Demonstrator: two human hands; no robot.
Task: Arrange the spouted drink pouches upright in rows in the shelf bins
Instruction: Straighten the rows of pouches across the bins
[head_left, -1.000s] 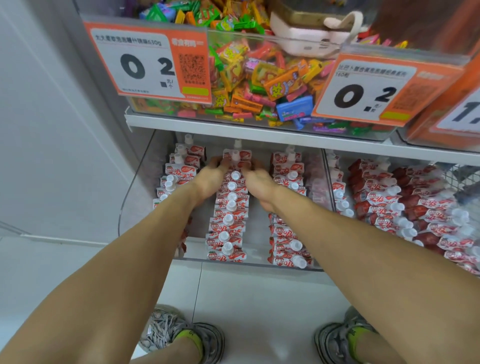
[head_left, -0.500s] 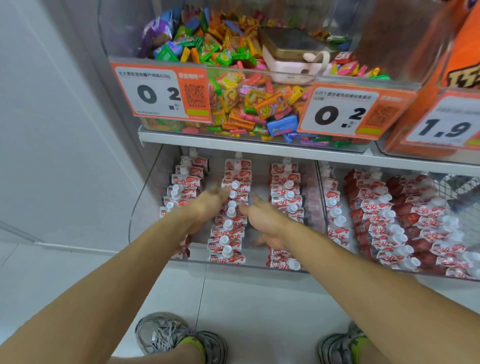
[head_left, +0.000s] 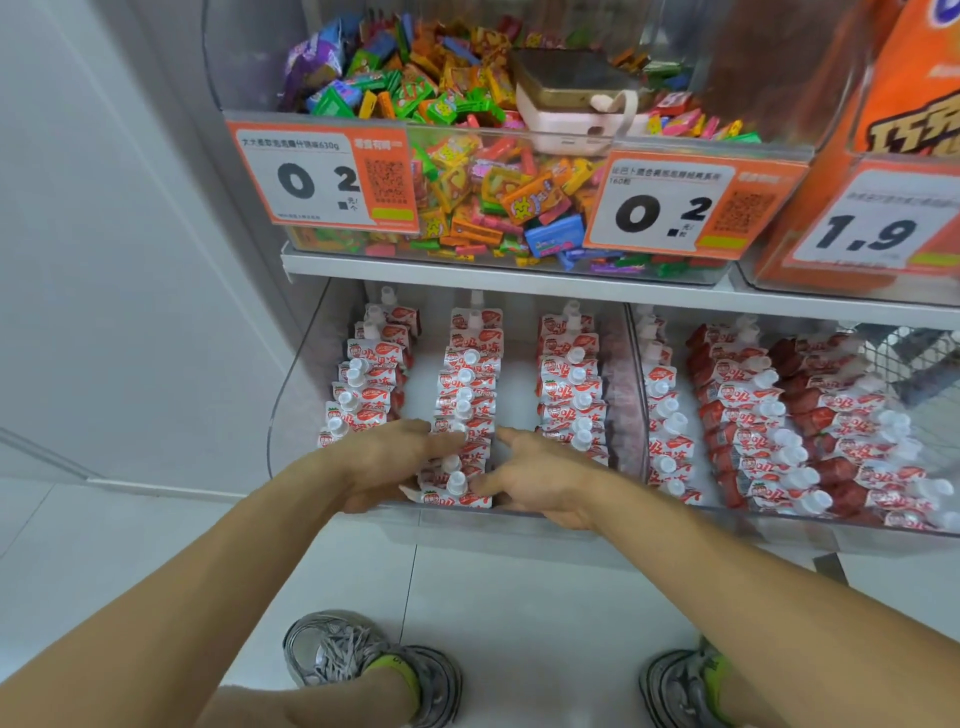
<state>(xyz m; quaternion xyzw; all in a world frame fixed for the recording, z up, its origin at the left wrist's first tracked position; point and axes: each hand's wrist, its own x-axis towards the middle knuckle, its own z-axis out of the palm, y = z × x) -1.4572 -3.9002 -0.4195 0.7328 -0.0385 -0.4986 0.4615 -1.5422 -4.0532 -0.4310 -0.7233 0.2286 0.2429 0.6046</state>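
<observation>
In the clear left-hand shelf bin (head_left: 291, 415), under the shelf that carries the loose sweets, the head view shows the white-and-red spouted drink pouches (head_left: 470, 395) standing in three rows running front to back, and a neighbouring bin (head_left: 636, 395) to the right holds more rows, those further right a darker red. Both hands work at the front of the middle row (head_left: 462, 467): the left hand (head_left: 387, 460) lies along its left flank and the right hand (head_left: 535, 478) along its right flank, so the front few pouches sit between the two palms. The fingers of both hands look straight or only loosely bent, laid against the pouch sides rather than curled round any one of them; whether the palms press firmly or merely touch cannot be told. Both forearms reach forward and down from the bottom corners of the view, wrists about level with the bin's front lip. I judge these pouches to be light, soft-bodied and slick-filmed, apt to slump or fan over when nudged alone, with the rigid white cap (head_left: 457, 483) the only stiff part. A single pouch is probably best pinched at the cap or neck; a whole row is better squared up by flat pressure on both flanks, as here. Squeezing the body hard could deform it.
</observation>
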